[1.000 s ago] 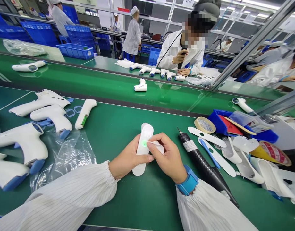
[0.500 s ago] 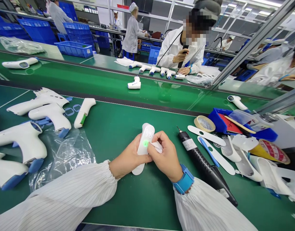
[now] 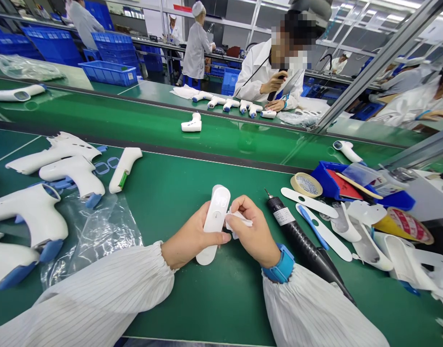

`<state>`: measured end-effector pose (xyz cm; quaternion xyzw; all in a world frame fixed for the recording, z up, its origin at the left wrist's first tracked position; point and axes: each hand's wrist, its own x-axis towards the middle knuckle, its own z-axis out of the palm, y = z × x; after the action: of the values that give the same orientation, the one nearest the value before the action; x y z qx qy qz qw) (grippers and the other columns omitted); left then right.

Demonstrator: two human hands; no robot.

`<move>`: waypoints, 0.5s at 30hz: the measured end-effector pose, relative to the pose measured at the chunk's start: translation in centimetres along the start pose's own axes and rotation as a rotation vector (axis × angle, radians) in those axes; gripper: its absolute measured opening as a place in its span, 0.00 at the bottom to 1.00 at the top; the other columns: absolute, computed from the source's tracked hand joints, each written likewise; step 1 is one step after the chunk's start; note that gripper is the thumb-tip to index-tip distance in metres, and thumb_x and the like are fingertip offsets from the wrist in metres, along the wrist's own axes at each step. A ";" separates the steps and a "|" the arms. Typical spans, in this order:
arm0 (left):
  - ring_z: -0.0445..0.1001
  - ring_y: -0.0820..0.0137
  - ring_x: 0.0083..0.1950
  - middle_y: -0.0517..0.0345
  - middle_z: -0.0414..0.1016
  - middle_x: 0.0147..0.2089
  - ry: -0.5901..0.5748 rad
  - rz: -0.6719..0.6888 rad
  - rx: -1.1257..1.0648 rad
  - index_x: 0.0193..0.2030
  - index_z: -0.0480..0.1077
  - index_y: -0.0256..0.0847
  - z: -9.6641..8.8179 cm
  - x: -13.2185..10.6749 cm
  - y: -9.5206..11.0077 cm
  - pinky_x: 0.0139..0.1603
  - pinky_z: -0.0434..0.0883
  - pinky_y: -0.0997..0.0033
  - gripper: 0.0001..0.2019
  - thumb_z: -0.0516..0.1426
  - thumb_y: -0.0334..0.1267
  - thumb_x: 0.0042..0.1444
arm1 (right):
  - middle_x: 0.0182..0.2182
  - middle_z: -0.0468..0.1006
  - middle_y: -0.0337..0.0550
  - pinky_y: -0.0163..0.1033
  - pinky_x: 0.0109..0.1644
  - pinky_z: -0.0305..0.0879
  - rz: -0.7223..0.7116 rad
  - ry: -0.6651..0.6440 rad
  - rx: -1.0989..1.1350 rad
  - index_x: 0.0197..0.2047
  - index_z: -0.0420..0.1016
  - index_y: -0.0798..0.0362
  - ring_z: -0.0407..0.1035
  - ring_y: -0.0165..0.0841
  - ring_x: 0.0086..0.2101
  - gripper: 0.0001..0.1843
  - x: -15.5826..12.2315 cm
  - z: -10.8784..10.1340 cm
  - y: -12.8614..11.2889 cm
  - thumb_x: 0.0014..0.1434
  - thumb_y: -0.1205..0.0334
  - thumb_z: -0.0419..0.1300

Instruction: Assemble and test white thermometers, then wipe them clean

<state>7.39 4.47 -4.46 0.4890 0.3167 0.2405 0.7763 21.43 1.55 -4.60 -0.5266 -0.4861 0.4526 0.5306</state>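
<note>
A slim white handheld thermometer (image 3: 217, 212) is tilted slightly, its face toward me, with a faint display near the top and a round button below it. My left hand (image 3: 194, 235) is wrapped round its middle, thumb across the front. In the pinched fingers of my right hand (image 3: 252, 231) is a crumpled white wipe (image 3: 239, 221), just right of the thermometer. Under my right wrist's blue band the sleeve rests near a black electric screwdriver (image 3: 301, 241). The fingers behind the thermometer are hidden.
At left lie several white gun-shaped housings (image 3: 77, 176) and a clear plastic bag (image 3: 95, 231). White shell parts (image 3: 369, 241), a tape roll (image 3: 306, 185) and a blue bin (image 3: 326, 180) crowd the right. Beyond runs a green conveyor (image 3: 135, 113); a co-worker (image 3: 268, 72) stands across it.
My right hand has drawn back to the right with the wipe, off the thermometer's face. The green light at the button has gone out. Pieces on the conveyor have shifted left.
</note>
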 end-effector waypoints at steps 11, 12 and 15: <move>0.65 0.79 0.26 0.63 0.64 0.31 0.045 -0.057 -0.073 0.42 0.60 0.41 0.1 0.0 0.1 0.27 0.65 0.75 0.11 0.53 0.44 0.56 | 0.21 0.61 0.30 0.31 0.23 0.51 0.006 0.196 0.054 0.29 0.61 0.51 0.55 0.24 0.20 0.06 0.5 -0.6 0.8 0.49 0.64 0.57; 0.65 0.79 0.25 0.63 0.64 0.31 0.024 -0.063 -0.083 0.40 0.61 0.41 0.1 -0.1 0.1 0.26 0.65 0.75 0.10 0.53 0.44 0.56 | 0.21 0.62 0.30 0.31 0.24 0.52 0.005 0.251 0.058 0.30 0.61 0.51 0.56 0.24 0.21 0.06 0.7 -0.8 1.1 0.50 0.63 0.58; 0.66 0.78 0.22 0.62 0.66 0.29 -0.207 -0.127 -0.142 0.38 0.61 0.40 0.2 -0.5 0.1 0.22 0.64 0.76 0.10 0.54 0.44 0.55 | 0.24 0.65 0.33 0.32 0.27 0.54 0.016 0.345 0.018 0.32 0.64 0.52 0.58 0.26 0.24 0.07 1.7 -1.4 1.8 0.50 0.61 0.58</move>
<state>7.20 3.99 -4.16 0.4341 0.2474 0.1607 0.8512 23.08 3.13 -6.27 -0.5955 -0.3796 0.3640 0.6072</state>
